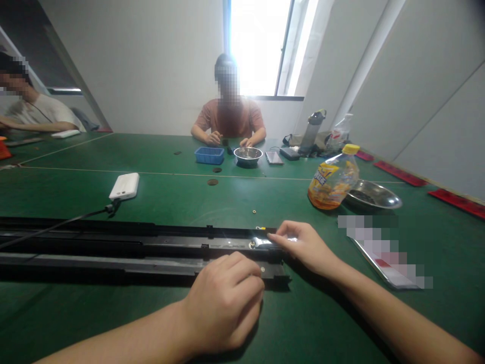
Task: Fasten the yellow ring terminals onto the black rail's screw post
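Wrench point(264, 242) is in right hand point(308, 246); yellow bottle label's point(325, 175) lettering is blurred.

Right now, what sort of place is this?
Likely a small assembly workshop: the right hand holds a wrench at black rails, and across the green table a person sits by a blue bin and metal bowl.
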Available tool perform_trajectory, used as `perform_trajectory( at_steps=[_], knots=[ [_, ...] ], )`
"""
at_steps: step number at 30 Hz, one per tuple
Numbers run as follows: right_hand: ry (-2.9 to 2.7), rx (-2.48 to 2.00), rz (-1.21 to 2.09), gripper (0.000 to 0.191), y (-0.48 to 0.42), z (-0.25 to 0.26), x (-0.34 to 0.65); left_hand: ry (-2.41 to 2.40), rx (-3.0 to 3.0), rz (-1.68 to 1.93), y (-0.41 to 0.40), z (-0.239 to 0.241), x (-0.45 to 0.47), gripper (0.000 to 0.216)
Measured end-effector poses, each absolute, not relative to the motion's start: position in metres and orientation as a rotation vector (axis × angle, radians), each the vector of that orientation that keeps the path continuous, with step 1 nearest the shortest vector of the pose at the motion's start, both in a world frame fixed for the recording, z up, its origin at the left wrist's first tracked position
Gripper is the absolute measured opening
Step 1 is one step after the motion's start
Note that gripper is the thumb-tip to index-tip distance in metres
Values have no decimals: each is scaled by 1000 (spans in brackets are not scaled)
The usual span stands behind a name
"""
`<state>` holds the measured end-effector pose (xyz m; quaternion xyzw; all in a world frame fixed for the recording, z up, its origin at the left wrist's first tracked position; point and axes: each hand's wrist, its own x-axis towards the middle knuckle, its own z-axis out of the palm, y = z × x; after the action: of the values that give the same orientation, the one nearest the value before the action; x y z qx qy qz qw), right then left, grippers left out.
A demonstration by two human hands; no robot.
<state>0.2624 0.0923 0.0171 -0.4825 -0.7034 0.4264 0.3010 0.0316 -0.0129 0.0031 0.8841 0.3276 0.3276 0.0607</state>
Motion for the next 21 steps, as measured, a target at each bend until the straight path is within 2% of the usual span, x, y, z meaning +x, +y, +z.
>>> perform_trajectory(
  at_steps=[21],
  knots=[
    [-1879, -1270, 1059, 35, 93, 13, 264, 1014, 2679, 963, -13, 3, 31, 9]
  ],
)
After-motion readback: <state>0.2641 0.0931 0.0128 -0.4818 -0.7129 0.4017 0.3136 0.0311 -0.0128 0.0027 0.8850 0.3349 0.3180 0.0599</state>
